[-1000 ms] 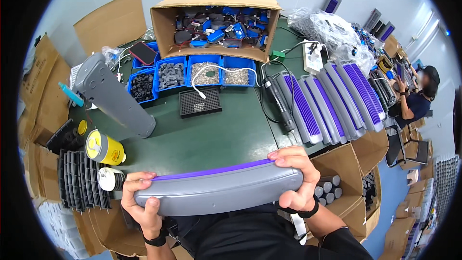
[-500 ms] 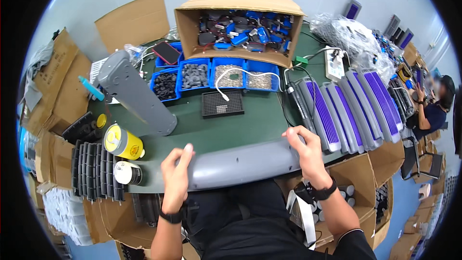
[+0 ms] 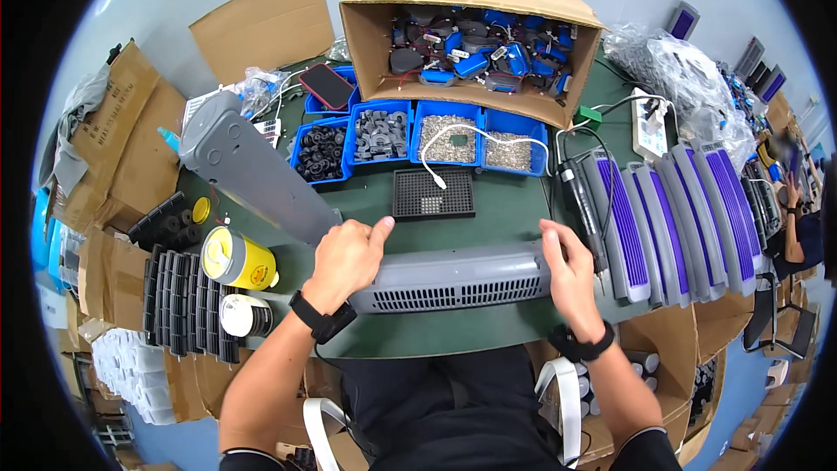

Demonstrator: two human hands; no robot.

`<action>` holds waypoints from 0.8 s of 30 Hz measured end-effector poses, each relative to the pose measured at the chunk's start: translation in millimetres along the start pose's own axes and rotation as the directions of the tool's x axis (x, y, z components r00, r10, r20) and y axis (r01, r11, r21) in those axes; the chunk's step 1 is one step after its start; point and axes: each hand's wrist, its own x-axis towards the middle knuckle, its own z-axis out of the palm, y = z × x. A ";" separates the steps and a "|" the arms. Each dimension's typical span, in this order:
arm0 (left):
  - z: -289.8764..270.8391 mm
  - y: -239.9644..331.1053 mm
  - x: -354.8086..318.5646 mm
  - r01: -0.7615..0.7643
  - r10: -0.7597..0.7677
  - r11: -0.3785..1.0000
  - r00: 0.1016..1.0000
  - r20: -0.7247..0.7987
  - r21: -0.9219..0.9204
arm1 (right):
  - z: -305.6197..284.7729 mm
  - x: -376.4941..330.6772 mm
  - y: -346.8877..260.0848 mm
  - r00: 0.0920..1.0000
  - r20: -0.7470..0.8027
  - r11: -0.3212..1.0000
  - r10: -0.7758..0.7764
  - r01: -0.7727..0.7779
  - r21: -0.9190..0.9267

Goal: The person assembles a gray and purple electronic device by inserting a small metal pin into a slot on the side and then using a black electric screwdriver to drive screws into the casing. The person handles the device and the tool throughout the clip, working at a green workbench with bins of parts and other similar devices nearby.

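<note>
Handled a long grey housing (image 3: 453,269), dark-slotted in rows, by the desk's (image 3: 471,330) near edge — with right fingers (image 3: 554,255) loosely spread, left fingers (image 3: 380,230) curled; couldn't tell if pinching.

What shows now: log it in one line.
left hand: at left end, grey housing; right hand: at right end; slotted side: in view

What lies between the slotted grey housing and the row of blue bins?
In the head view, a black grid tray lies on the green tabletop between the slotted grey housing and the blue bins; a white plug overlaps its far edge.
</note>
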 end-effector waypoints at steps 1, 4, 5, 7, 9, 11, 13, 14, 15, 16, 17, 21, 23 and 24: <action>-3.0 1.0 2.2 -0.033 0.033 0.999 0.999 0.041 0.018 | -1.0 -9.0 0.1 1.000 -0.013 1.000 -0.024 0.025 0.008; -35.9 25.0 -8.4 -0.303 0.295 0.949 0.951 0.096 0.085 | -15.8 -39.2 -7.0 0.997 -0.064 0.996 -0.030 0.035 0.084; -44.3 32.1 -9.8 -0.430 0.426 0.902 0.902 0.070 0.045 | -18.4 -49.8 -6.6 0.993 -0.119 0.991 -0.024 0.039 0.126; -81.7 68.7 -16.5 -0.376 0.396 0.917 0.898 0.192 -0.134 | -17.2 -62.9 2.7 0.979 -0.196 0.996 -0.050 0.064 0.065; -87.0 92.8 2.5 -0.382 0.431 0.893 0.879 0.205 -0.240 | -12.3 -73.2 21.0 0.991 -0.131 0.991 0.008 0.010 0.136; -74.2 103.2 36.0 -0.474 0.516 0.837 0.851 0.104 -0.275 | -7.2 -75.2 26.9 0.973 -0.130 0.962 -0.189 0.157 -0.221; -42.1 105.3 84.2 -0.546 0.560 0.825 0.824 0.084 -0.150 | -2.9 -72.8 27.2 0.956 -0.142 0.939 -0.257 0.212 -0.272; -27.1 104.6 102.8 -0.539 0.545 0.838 0.834 0.082 -0.088 | -1.3 -73.1 27.6 0.959 -0.151 0.951 -0.239 0.199 -0.236; -12.7 104.6 120.6 -0.535 0.535 0.844 0.841 0.081 -0.031 | -0.7 -73.6 29.2 0.962 -0.164 0.961 -0.219 0.183 -0.206; -4.0 106.8 134.8 -0.559 0.555 0.828 0.829 0.074 0.051 | -1.4 -74.6 30.6 0.964 -0.179 0.970 -0.196 0.164 -0.178; 4.1 107.5 147.4 -0.578 0.574 0.805 0.816 0.069 0.133 | -2.4 -74.1 29.8 0.962 -0.178 0.970 -0.206 0.177 -0.170; 19.7 118.9 167.5 -0.500 0.484 0.836 0.866 0.126 0.226 | -6.1 -71.3 29.3 0.953 -0.190 0.963 -0.235 0.202 -0.176; 21.6 120.7 172.7 -0.464 0.449 0.878 0.884 0.132 0.117 | -6.2 -70.1 29.9 0.948 -0.185 0.955 -0.258 0.221 -0.197; 24.0 117.8 174.0 -0.480 0.471 0.873 0.876 0.103 0.086 | -5.5 -68.9 27.4 0.948 -0.189 0.956 -0.255 0.218 -0.197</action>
